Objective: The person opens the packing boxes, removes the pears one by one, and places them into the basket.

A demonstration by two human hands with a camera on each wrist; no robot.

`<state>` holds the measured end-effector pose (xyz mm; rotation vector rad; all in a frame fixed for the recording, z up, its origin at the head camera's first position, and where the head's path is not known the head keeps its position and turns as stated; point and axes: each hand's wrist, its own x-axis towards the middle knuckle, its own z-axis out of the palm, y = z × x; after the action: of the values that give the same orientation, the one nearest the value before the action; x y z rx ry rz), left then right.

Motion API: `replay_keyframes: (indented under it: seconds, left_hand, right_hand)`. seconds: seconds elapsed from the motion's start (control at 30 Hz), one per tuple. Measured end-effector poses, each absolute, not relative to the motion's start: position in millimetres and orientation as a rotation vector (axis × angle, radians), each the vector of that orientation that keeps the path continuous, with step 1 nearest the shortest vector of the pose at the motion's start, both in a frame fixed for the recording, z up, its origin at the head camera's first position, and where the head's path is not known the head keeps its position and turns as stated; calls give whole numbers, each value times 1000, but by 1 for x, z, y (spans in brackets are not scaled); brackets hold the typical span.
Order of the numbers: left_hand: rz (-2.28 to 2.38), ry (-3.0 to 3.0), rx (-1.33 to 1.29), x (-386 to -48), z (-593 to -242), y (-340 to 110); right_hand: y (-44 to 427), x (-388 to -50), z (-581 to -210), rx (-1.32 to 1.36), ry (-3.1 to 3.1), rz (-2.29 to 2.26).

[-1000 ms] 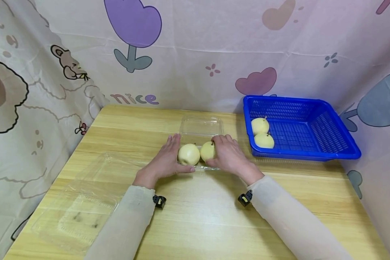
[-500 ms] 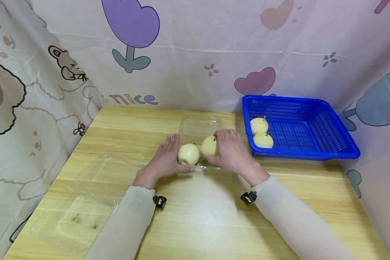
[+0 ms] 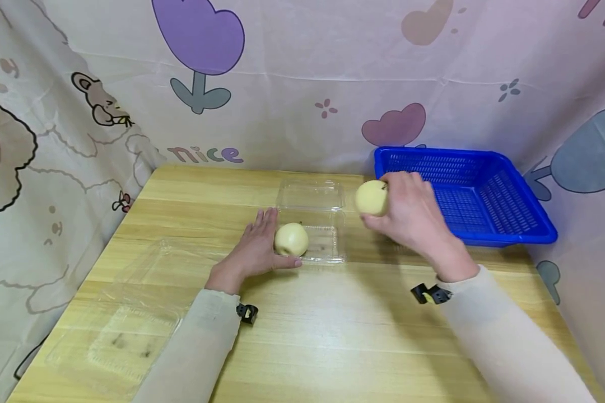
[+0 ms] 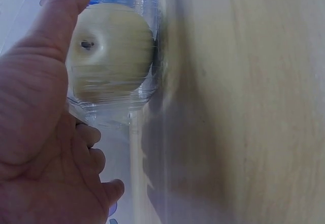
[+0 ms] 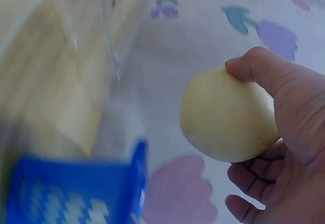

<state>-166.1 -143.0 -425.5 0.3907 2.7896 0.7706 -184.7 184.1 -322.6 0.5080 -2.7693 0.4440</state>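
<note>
A clear plastic clamshell box [image 3: 325, 246] lies with its lid folded back on the table, one pale yellow pear [image 3: 291, 239] in its left half. My left hand [image 3: 252, 246] rests against the box's left side, fingers straight, thumb [image 4: 56, 26] along the front wall by that pear. Raised above the table, between box and basket, my right hand [image 3: 413, 212] grips a second pear [image 3: 371, 197]; its thumb and fingers curl round the fruit [image 5: 223, 115] in the right wrist view. The hand covers the left part of the blue basket [image 3: 464, 238].
More clear plastic packaging [image 3: 131, 330] lies at the left of the wooden table [image 3: 312, 347]. A patterned cloth [image 3: 292, 112] hangs behind the table and at both sides. The blue basket stands at the back right, near the cloth.
My right hand has lifted one pear out of the box's right half and carried it up and right toward the basket. The basket's pears are now hidden behind it. My left hand has stayed put.
</note>
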Motion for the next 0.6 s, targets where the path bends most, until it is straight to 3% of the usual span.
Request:
replay_keyframes:
  seconds: [0.3, 0.6]
  left_hand:
    - [784, 2781, 372, -165, -424, -142]
    - [791, 2776, 373, -165, -424, -142]
  right_hand:
    - [259, -200, -304, 192, -2837, 430]
    - [311, -217, -343, 39, -3029, 432]
